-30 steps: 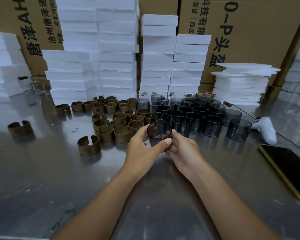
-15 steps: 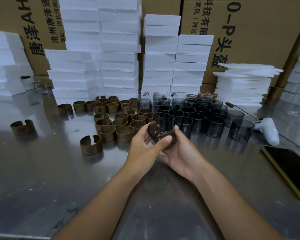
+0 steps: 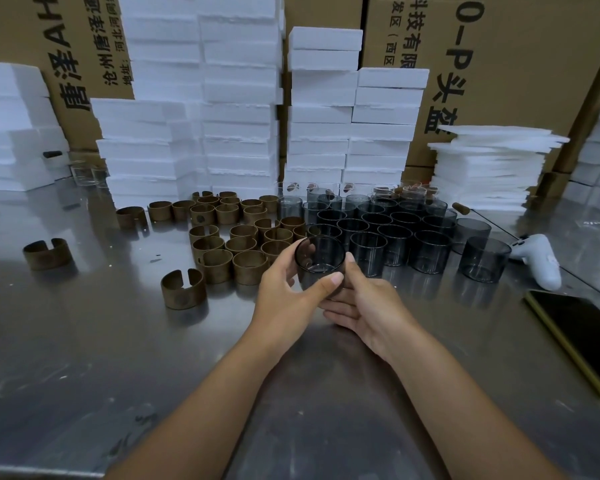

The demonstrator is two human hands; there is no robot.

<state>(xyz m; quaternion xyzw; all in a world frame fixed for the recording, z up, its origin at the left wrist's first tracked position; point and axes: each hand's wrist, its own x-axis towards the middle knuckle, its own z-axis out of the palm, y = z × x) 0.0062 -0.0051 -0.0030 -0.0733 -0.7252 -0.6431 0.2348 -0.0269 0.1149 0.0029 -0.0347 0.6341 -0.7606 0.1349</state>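
Head view: a smoky glass cup (image 3: 321,259) is held clear of the table (image 3: 84,341), just in front of the rows of matching cups (image 3: 395,233). Its mouth is tipped toward the camera, likely so that wall and rim can be checked. The left hand (image 3: 284,296) has a closed grip on it, with the thumb laid across the near wall and the fingers curled round the far side. The right hand (image 3: 371,306) holds it from below, thumb against the right side and fingers curved under the base, probably to steady or turn it. Left of the rows stand brown split rings (image 3: 243,244), seemingly sleeves waiting for cups. Behind the rows rise white foam blocks (image 3: 239,116). Right of the rows lie a white controller (image 3: 537,258) and a dark phone (image 3: 582,337), apparently set aside from the work.
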